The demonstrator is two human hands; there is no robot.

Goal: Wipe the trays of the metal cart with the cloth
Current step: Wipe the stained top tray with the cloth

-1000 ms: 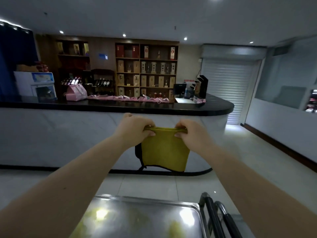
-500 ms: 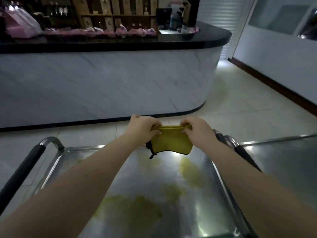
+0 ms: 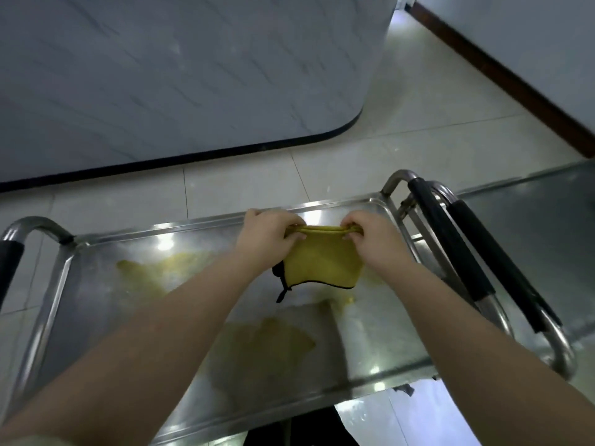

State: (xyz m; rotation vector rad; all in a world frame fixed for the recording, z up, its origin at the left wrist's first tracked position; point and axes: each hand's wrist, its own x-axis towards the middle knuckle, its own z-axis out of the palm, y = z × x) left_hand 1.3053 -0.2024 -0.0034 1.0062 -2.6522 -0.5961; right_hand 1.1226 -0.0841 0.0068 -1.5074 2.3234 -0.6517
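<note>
A folded yellow cloth (image 3: pixel 323 263) with a dark trim hangs from its top edge over the far right part of the top tray (image 3: pixel 96 304) of the metal cart. My left hand (image 3: pixel 265 239) pinches the cloth's upper left corner and my right hand (image 3: pixel 375 239) pinches its upper right corner. The cloth's lower edge hovers just above the steel. Yellowish smears (image 3: pixel 145 275) lie on the tray at the left, and a larger smear (image 3: pixel 273 342) lies in the middle, partly under my forearms.
Black-gripped cart handles stand at the left (image 3: pixel 9 268) and right (image 3: pixel 450 252). A second steel cart (image 3: pixel 531 226) sits against the right side. A marble-fronted counter (image 3: pixel 193 75) curves across the tiled floor (image 3: pixel 418 107) beyond. A wall with dark skirting (image 3: pixel 502 72) runs at the right.
My view has tipped down from the counter to the cart's top tray. Both hands kept hold of the cloth and lowered it over the tray's far right part.
</note>
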